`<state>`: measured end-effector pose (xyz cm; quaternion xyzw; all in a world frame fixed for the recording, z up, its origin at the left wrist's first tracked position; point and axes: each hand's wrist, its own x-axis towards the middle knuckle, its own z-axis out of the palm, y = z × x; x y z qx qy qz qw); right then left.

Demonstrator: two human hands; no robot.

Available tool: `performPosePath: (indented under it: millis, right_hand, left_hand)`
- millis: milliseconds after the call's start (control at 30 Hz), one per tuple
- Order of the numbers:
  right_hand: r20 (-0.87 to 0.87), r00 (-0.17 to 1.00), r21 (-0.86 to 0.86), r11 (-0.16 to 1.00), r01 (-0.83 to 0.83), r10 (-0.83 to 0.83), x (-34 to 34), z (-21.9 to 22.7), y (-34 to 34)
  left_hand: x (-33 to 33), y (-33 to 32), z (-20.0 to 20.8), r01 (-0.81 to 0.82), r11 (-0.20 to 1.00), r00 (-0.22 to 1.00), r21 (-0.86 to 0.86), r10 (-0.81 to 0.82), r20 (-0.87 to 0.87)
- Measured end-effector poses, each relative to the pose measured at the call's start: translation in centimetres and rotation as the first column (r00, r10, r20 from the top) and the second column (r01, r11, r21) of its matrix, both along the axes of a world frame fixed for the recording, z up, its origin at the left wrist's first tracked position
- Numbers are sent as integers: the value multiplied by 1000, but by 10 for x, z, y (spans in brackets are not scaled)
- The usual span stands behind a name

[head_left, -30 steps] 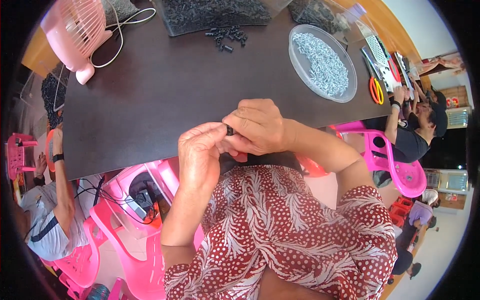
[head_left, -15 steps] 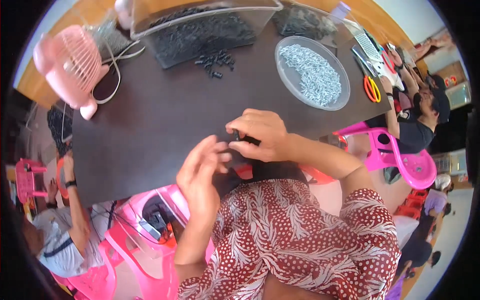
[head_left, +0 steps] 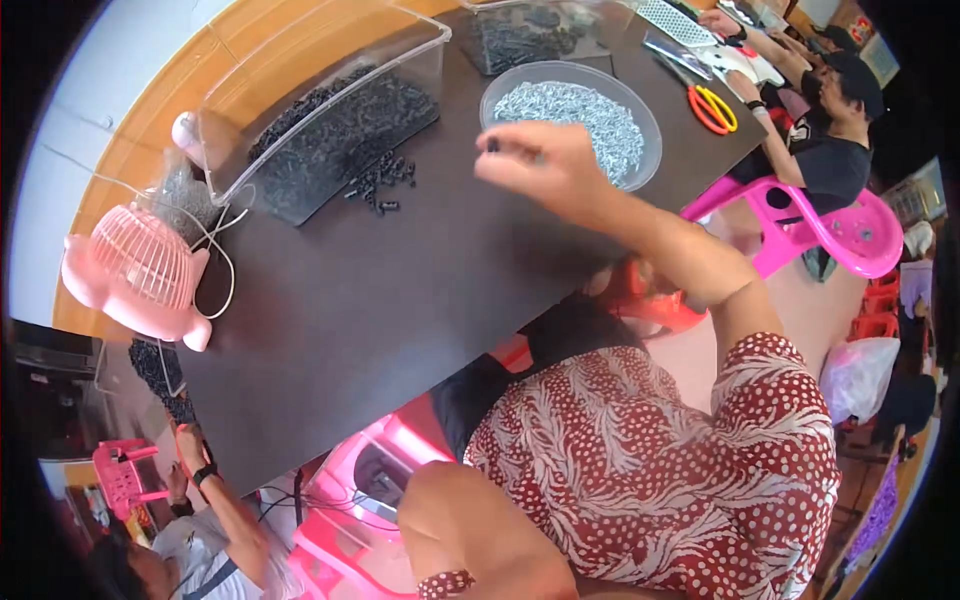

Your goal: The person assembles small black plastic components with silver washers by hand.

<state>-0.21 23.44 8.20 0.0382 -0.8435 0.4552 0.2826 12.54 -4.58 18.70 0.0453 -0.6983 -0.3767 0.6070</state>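
My right hand [head_left: 545,165] is raised over the table, beside the near-left rim of a clear round tub [head_left: 655,150]. Its thumb and fingers pinch a small black plastic piece [head_left: 492,145], mostly covered by the fingertips. Many small silvery metal pins [head_left: 590,115] fill the tub. My left arm [head_left: 470,530] is bent back near the lower edge, and the left hand itself is out of view. A little pile of loose black pieces [head_left: 380,182] lies on the dark table [head_left: 370,300], in front of a clear bin [head_left: 330,120] full of similar pieces.
A pink fan [head_left: 140,270] with a white cord stands at the table's left end. Another clear bin [head_left: 540,35] sits at the back. Orange-handled scissors [head_left: 712,108] lie far right, near a person in black [head_left: 850,130]. Another person's arm [head_left: 225,510] is at lower left.
My right hand has moved up and away toward the tub with the black piece. My left hand has drawn back out of view. The whole view has turned and shifted.
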Motion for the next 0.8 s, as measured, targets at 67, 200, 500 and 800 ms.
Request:
performPosePath:
  millis: [67,200,500,800]
  right_hand:
    - [-52,992,171,978,121,-113,-17,8,28]
    - [-239,926,249,903,349,-292,-68,20,73]
    - [-508,771,576,514,636,-385,-177,49,198]
    - [-302,824,797,348,494,-480,-187,66,166]
  left_hand:
    - [-36,46,-15,172,984,985,-38,-171,17]
    - [-94,106,-37,485,857,874,-172,-480,73]
    - [-115,58,-120,872,459,465,-169,-670,579]
    - [-208,47,-134,725,550,665,-414,-403,629]
